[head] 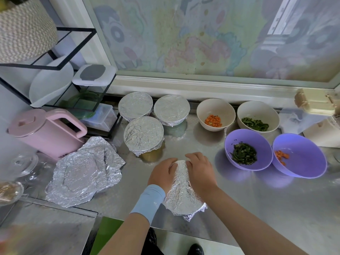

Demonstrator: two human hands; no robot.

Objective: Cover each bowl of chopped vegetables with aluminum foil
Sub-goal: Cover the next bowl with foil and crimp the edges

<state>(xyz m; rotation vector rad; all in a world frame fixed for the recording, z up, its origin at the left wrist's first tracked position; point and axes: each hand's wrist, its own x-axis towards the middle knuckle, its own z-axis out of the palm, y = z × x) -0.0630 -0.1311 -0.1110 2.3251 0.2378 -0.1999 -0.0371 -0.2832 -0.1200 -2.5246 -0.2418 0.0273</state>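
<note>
The left hand (161,173) and right hand (199,172) cup the foiled bowl (184,196) near the front edge of the tabletop (257,199), fingers (170,161) curled over its far rim. Best to crimp the covering snugly under the lip all round.

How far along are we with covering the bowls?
Done: three foil-covered bowls stand at back left. In hand: the left hand and right hand fold foil round a fourth bowl. Left: four open bowls, beige with carrot, beige with greens, purple with greens, purple with carrot. Spare foil sheets lie at left.
</note>
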